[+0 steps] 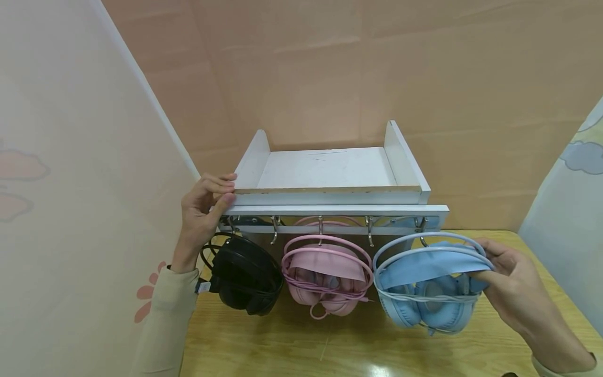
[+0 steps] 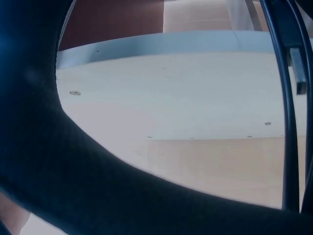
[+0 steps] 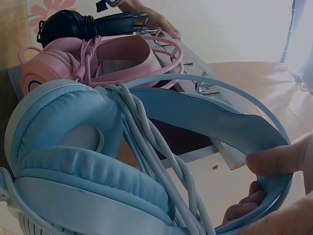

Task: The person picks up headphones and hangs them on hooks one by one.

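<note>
My right hand [image 1: 511, 277] pinches the right side of the headband of the light blue headphones [image 1: 438, 303], thumb on the padded strap [image 3: 215, 117]. Their cable is wrapped around the cups. The blue band overlaps the rightmost hook [image 1: 424, 228]; I cannot tell whether it bears on it. With fingers on top and thumb in front, my left hand [image 1: 203, 207] grips the left front corner of the white shelf [image 1: 330, 198]. Pink headphones [image 1: 327, 262] hang at the middle hook, and black headphones [image 1: 247, 275] at the left end. Dark headphones [image 2: 98, 171] block much of the left wrist view.
Several metal hooks [image 1: 369, 230] line the shelf's front rail. Two more hooks stand between the headphones. Beneath lies a wooden table [image 1: 330, 351]. Brown paper [image 1: 306, 73] covers the back, and a pale wall [image 1: 85, 157] rises close on the left.
</note>
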`<action>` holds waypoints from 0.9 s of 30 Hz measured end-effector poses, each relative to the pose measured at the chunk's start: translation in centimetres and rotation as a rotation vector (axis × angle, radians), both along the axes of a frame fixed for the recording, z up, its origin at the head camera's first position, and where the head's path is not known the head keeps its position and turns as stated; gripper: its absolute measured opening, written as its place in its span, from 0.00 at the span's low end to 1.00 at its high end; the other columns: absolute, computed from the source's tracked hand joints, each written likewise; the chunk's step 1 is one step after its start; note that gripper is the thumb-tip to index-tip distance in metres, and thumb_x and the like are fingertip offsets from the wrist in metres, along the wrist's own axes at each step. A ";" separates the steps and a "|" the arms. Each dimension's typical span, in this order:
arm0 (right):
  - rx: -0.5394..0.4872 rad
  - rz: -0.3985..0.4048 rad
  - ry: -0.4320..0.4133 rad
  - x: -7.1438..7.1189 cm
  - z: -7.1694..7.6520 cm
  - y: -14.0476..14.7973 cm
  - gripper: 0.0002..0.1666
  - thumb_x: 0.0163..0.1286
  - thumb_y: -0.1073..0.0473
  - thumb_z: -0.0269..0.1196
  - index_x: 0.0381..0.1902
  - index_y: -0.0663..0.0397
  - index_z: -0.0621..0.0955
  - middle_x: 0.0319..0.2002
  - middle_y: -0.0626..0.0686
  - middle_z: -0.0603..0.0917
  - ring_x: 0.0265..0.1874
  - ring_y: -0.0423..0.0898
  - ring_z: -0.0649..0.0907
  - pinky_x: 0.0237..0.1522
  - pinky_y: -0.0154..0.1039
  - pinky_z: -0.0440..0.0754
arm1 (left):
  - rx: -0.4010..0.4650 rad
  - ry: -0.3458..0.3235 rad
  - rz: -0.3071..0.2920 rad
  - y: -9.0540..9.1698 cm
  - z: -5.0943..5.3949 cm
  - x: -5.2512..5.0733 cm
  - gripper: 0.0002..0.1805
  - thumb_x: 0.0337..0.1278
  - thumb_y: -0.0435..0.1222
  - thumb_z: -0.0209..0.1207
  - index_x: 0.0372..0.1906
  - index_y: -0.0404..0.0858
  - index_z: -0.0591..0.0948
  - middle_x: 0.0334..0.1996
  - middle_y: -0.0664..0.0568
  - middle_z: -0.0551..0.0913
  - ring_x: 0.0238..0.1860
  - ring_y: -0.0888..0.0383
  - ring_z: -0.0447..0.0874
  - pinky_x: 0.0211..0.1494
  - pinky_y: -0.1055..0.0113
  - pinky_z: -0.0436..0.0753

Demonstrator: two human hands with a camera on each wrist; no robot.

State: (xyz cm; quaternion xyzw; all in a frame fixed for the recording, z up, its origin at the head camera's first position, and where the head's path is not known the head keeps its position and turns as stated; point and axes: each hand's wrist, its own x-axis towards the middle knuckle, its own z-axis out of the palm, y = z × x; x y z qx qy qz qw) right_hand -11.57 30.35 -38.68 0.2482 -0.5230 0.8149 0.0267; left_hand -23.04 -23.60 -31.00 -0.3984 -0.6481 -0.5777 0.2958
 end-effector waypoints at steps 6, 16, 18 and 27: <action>-0.012 -0.017 0.010 0.2 -0.2 -0.1 0.29 0.70 0.91 0.39 0.59 0.74 0.77 0.52 0.58 0.85 0.49 0.44 0.88 0.52 0.33 0.89 | -0.001 -0.003 0.002 0.0 0.0 0.0 0.21 0.71 0.35 0.68 0.41 0.16 0.77 0.48 0.57 0.86 0.64 0.53 0.85 0.68 0.62 0.85; -0.005 -0.038 -0.002 0.5 -0.3 -0.6 0.28 0.70 0.91 0.42 0.58 0.74 0.79 0.53 0.58 0.86 0.50 0.45 0.89 0.52 0.34 0.89 | 0.005 -0.010 0.002 -0.1 0.0 0.0 0.21 0.71 0.35 0.68 0.41 0.16 0.77 0.47 0.57 0.85 0.64 0.53 0.85 0.69 0.61 0.85; -0.007 -0.030 0.002 0.4 -0.4 -0.6 0.28 0.69 0.91 0.42 0.58 0.74 0.79 0.53 0.58 0.87 0.50 0.46 0.89 0.52 0.34 0.90 | 0.006 -0.012 0.002 -0.1 0.0 0.1 0.21 0.71 0.35 0.68 0.41 0.16 0.77 0.47 0.57 0.85 0.64 0.53 0.85 0.69 0.61 0.85; 0.011 -0.037 -0.007 0.4 -0.6 -0.8 0.29 0.69 0.91 0.45 0.59 0.72 0.79 0.53 0.57 0.87 0.50 0.46 0.90 0.51 0.34 0.90 | 0.005 -0.009 0.001 -0.1 0.0 0.1 0.21 0.71 0.35 0.68 0.41 0.16 0.77 0.47 0.57 0.85 0.64 0.54 0.85 0.69 0.62 0.85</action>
